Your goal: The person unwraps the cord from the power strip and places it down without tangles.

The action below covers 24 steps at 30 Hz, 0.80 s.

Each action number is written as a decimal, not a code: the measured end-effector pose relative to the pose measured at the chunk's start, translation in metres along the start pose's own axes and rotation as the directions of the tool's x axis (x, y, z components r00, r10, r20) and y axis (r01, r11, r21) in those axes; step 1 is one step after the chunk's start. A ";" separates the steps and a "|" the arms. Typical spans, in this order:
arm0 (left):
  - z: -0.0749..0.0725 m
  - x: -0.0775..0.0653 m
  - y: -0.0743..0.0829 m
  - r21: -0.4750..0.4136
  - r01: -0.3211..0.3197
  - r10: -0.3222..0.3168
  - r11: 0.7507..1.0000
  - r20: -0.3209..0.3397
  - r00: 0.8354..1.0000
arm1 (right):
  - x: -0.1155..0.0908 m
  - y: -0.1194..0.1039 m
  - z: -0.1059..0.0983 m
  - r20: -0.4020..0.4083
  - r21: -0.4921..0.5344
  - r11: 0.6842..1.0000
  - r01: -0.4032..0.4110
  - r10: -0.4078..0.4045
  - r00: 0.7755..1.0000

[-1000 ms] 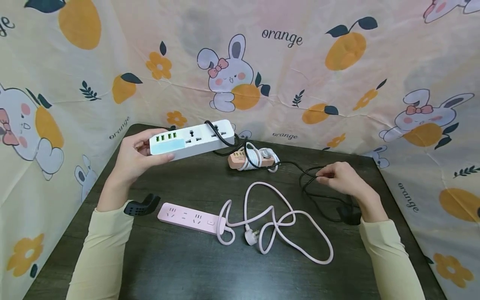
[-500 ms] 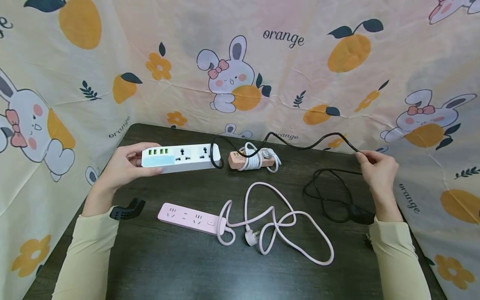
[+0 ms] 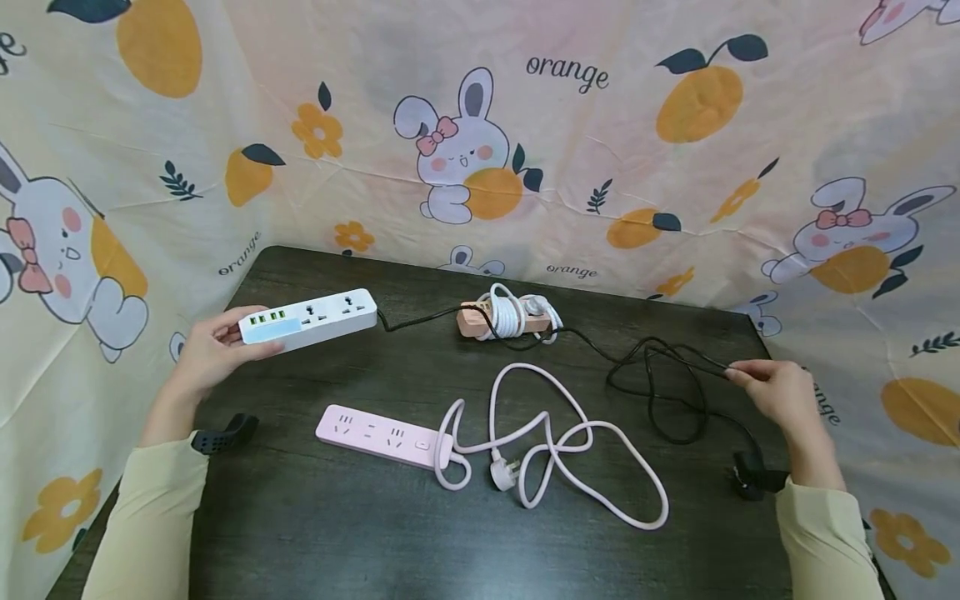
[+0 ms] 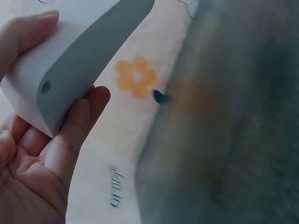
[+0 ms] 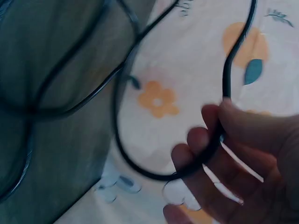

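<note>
In the head view my left hand (image 3: 213, 350) grips the left end of a white power strip (image 3: 330, 321) with a pale blue panel and green USB ports. The left wrist view shows the thumb on one face and the fingers under the strip's end (image 4: 60, 79). From the strip's right end a black cord (image 3: 420, 320) runs right, across an orange power strip wrapped in white cord. My right hand (image 3: 780, 396) pinches this cord at the far right; in the right wrist view a loop of black cord (image 5: 226, 70) passes between thumb and fingers.
A pink power strip (image 3: 375, 435) lies in front, its pale cord (image 3: 630, 446) looping right, with a white plug (image 3: 502, 472) beside it. The orange power strip (image 3: 472, 322) sits at the back. A black plug (image 3: 746, 475) is near my right wrist. Printed cloth (image 3: 570, 150) walls the dark table (image 3: 420, 542).
My left hand has carried the white strip left and lower. My right hand has drawn the black cord right, then lowered it. The cord loop over the strip's right end has come off.
</note>
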<state>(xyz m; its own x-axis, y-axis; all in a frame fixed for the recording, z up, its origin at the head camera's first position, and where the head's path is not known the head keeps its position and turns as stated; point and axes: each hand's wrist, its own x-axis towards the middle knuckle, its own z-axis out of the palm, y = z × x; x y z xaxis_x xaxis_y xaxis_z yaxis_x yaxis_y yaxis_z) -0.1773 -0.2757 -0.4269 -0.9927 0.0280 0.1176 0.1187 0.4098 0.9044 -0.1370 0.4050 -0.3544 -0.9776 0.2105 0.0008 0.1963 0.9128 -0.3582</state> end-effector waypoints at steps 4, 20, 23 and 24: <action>-0.001 -0.005 -0.013 0.057 0.062 -0.063 0.996 0.012 0.998 | -0.005 0.013 0.016 0.081 -0.056 0.993 0.104 -0.099 0.992; 0.002 -0.012 -0.039 0.134 0.110 -0.117 0.985 0.044 0.992 | -0.012 0.015 0.059 0.359 -0.125 0.985 0.122 -0.070 0.931; 0.001 -0.013 -0.038 0.184 0.097 -0.109 0.978 0.057 0.992 | -0.014 0.016 0.065 0.362 -0.139 0.980 0.141 -0.082 0.929; 0.000 -0.014 -0.037 0.214 0.091 -0.106 0.973 0.061 0.992 | -0.014 0.016 0.067 0.360 -0.145 0.979 0.144 -0.084 0.929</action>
<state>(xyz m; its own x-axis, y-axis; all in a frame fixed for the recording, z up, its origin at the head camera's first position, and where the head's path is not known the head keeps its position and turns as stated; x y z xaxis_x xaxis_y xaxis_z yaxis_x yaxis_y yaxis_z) -0.1682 -0.2911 -0.4622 -0.9992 0.0396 -0.0042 0.0203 0.5960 0.8027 -0.1249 0.3928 -0.4223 -0.9523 -0.0068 -0.3049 0.0621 0.9745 -0.2156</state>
